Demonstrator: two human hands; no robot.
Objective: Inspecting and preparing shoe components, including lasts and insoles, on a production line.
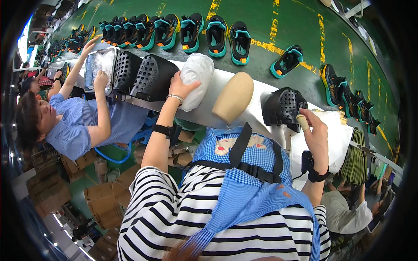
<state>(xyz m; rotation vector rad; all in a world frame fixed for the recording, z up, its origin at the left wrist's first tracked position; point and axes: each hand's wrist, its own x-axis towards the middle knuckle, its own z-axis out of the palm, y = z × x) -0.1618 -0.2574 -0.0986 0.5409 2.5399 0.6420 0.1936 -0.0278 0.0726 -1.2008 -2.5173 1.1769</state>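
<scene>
My left hand point(182, 89) grips a rounded bundle wrapped in white paper point(200, 77) above the white bench, its thumb lying across the front. Just right of that bundle, a smooth beige oval form point(235, 96) rests on the bench. Over at the right, my right hand point(316, 132) is closed beside a black perforated holder point(281, 106). A pale finger cot point(303, 122) covers one of its digits; what its fingertips pinch, if anything, is hidden. White paper sheets point(335, 135) lie beneath and beside this hand.
Two more black perforated holders point(153, 79) stand left on the bench point(257, 115), before a tray with clear plastic point(101, 69). A co-worker point(82, 117) reaches over it. Black sneakers point(191, 35) line the far side. Green striped insoles point(355, 156) hang at right; cardboard boxes point(104, 200) lie below left.
</scene>
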